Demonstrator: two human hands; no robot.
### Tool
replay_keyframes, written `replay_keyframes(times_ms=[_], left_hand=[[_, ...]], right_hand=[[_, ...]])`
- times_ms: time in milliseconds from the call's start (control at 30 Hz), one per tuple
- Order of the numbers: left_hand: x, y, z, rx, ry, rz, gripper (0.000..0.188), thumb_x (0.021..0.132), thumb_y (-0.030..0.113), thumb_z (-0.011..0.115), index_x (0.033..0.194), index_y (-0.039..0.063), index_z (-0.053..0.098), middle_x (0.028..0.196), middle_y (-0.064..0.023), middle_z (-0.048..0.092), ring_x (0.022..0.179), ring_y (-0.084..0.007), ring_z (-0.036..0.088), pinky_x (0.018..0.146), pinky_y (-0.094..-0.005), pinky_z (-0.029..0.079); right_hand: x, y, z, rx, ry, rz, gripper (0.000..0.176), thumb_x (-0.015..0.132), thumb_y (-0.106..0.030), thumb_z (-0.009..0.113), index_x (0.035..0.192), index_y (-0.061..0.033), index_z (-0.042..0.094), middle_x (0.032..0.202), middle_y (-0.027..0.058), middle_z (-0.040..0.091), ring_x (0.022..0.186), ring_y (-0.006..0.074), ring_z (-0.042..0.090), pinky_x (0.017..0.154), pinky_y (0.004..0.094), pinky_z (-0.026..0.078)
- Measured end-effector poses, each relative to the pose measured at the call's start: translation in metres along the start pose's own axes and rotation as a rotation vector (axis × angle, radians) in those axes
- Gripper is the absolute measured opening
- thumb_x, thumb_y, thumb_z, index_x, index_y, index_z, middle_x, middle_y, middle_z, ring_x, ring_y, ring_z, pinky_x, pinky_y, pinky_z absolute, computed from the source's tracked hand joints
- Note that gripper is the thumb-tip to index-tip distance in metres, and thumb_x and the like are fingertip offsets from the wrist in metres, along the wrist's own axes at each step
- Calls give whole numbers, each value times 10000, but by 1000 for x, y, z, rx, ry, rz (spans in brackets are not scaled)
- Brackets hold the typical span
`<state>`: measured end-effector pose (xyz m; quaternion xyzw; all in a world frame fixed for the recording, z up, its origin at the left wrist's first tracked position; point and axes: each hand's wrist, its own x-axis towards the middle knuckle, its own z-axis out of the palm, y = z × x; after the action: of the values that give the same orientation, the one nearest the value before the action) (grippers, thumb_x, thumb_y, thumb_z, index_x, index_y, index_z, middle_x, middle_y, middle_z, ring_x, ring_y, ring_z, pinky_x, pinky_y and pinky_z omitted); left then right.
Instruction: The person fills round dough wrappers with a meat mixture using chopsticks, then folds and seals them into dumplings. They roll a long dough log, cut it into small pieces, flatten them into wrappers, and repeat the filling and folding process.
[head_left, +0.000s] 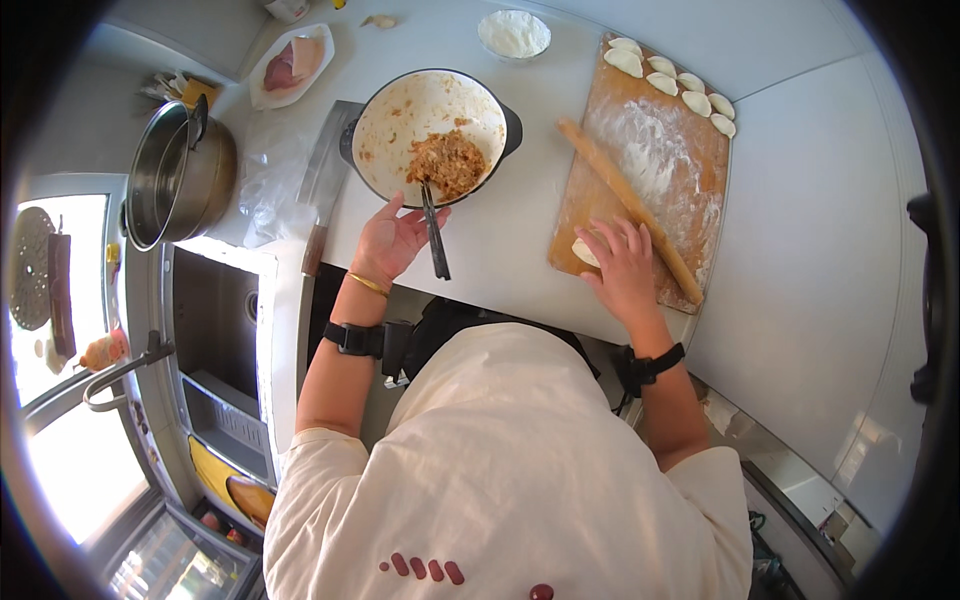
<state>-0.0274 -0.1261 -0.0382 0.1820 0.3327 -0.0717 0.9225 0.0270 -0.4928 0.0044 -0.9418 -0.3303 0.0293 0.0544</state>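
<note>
My left hand (395, 244) is palm up with fingers apart at the near rim of a white-lined pot (386, 112), holding nothing. Minced filling (450, 161) lies in the pot, and dark chopsticks (435, 240) lean out over the rim, crossing in front of my fingers. My right hand (622, 270) reaches over a pale piece of dough (585, 252) on the floured wooden board (574, 206). Its thumb and index finger are spread at the dough, which is partly hidden beneath the hand. A wooden rolling pin (626, 195) lies diagonally across the board, beside that hand.
Several folded dumplings (696, 103) sit at the board's far end. A bowl of flour (514, 34) stands behind. Left of the pot are a cleaver (326, 172), a plastic bag (277, 195), a plate of raw meat (292, 67), a steel pot (180, 172) and a sink (217, 322).
</note>
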Motion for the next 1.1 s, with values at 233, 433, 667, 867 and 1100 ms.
replay_keyframes(times_ms=[233,433,667,867,1100], left_hand=[[28,24,1,102,32,85,395,1018,107,448,1335,-108,352,1264,-282,466,1117,-478,590,991,-561,563],[65,67,-4,128,59,53,411,979,90,489,1311,-116,362,1251,-278,461,1096,-495,589,955,-554,577],[68,77,-35,180,82,131,534,1059,394,479,1412,3,389,1323,-250,520,1199,-387,555,1033,-505,509],[22,14,-60,451,159,97,398,1055,304,447,1348,44,514,1198,-133,633,1042,-244,627,919,-357,531],[-5,-83,61,1386,-354,289,386,955,207,662,1308,74,583,1264,-71,609,1195,-206,571,1050,-366,439]], right_hand=[[-3,-28,23,10,165,99,570,832,-333,749,1342,-144,581,1318,64,559,1259,313,470,1074,532,345],[30,-5,34,11,226,167,383,870,-319,711,1199,-136,642,1135,59,630,1093,309,560,924,483,420],[56,18,45,18,125,292,226,924,-373,636,987,-160,678,1033,43,636,984,302,580,834,492,440],[48,17,50,94,132,283,367,934,-429,615,1192,-168,628,1180,74,605,1143,313,541,971,514,404],[-23,27,48,337,457,196,713,842,-379,741,1464,-196,443,1523,132,382,1426,375,324,1187,614,178]])
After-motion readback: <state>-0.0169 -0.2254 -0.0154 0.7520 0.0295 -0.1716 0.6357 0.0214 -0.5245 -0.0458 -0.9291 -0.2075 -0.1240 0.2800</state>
